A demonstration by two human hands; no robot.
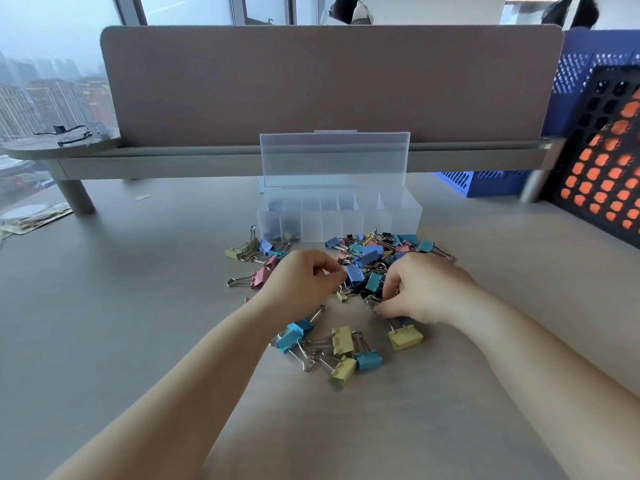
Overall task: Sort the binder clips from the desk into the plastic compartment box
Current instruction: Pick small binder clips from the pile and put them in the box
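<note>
The table point(121, 323) is showing a smooth, matt, pale wood-grain surface. At twelve o'clock the compartment box point(381, 221) and its raised lid point(334, 161) are looking like frosted, translucent plastic. The binder clips point(367, 256) are showing matt painted bodies and glossy bare-metal wire handles. The partition screen point(329, 81) is looking matt and cloth-like. At two o'clock the blue basket point(581, 43) and black basket point(606, 77) are showing perforated, slightly glossy plastic.
</note>
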